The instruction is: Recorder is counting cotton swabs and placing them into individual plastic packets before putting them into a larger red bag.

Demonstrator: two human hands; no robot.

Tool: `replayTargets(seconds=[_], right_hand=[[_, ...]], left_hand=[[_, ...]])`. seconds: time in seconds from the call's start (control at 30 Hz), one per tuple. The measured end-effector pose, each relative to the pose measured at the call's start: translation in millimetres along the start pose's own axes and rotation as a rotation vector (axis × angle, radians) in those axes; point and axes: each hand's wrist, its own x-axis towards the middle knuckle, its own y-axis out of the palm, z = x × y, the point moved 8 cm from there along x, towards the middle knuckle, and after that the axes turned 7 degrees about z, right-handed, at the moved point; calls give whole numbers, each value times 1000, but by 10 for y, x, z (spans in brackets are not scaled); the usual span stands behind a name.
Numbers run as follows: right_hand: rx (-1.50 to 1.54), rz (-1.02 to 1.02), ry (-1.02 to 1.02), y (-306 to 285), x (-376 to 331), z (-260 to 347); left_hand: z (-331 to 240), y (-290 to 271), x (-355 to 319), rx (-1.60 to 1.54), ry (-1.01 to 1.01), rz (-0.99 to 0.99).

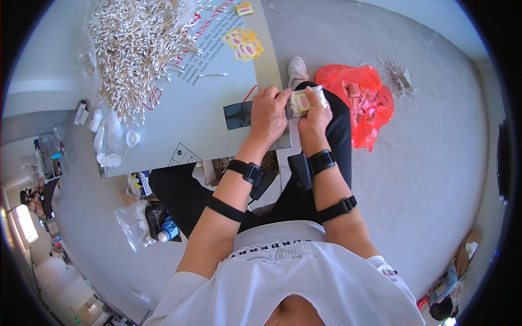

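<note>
My right hand (pixel 315 117) is closed around a small clear pack of cotton swabs (pixel 300 103) with a yellow label, held just past the table's right edge. The thumb lies across its top. My left hand (pixel 267 115) is curled at the pack's left end, its fingertips on that end; its thumb is mostly hidden. Partly beneath the left hand, a dark flat piece with round shapes (pixel 236 116) lies on the table. Farther back are a pile of yellow labels (pixel 243 43) and a large heap of loose cotton swabs (pixel 128 49).
The grey table (pixel 212 98) ends just left of the pack. A red plastic bag (pixel 370 122) holding pinkish packs stands on the floor at right, with scattered swabs (pixel 399 79) beyond. White plastic items (pixel 111 138) sit at the table's left corner. Under the table is an open box (pixel 220 168).
</note>
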Motion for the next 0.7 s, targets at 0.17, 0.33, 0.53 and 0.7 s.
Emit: replayTargets(seconds=[0.17, 0.33, 0.53, 0.7], right_hand=[[110, 125, 287, 66, 196, 277], [51, 309, 701, 248, -223, 246], [39, 422, 1063, 347, -779, -328], [-334, 523, 797, 429, -916, -163]], left_hand=[[-339, -190, 154, -231, 184, -72], [-508, -551, -7, -313, 382, -71], [-572, -941, -466, -37, 465, -91], [-225, -1116, -650, -77, 305, -209]])
